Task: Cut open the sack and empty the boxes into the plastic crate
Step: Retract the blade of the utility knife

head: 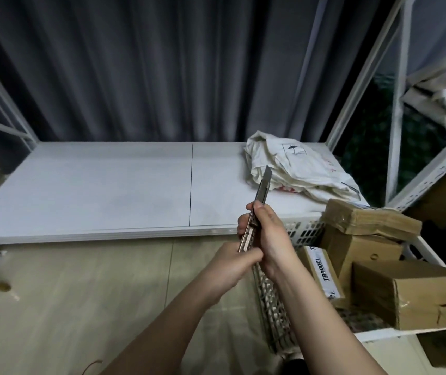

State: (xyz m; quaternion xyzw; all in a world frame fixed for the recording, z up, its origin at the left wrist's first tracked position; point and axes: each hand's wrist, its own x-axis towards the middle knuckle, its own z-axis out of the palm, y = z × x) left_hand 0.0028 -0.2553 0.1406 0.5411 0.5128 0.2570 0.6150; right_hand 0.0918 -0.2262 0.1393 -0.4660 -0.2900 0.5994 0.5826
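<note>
Head view shows you most of the way through, as far as I can judge: the sack lies limp and crumpled on the white shelf board, at its right end, with nothing bulging inside it, and the boxes are piled in the white plastic crate just below and to the right of that board. That reads as the cutting and the emptying both being done, though you cannot see into the sack's folds from here, so a small box left inside cannot be ruled out. You hold the utility knife upright in front of you with its blade out, the tip pointing up toward the sack but well clear of it. Your right hand is wrapped around the upper handle with the thumb up near the slider; your left hand is curled round the lower end of the handle. What looks to be left is retracting that blade and putting the knife down, plus a quick check of the sack.
</note>
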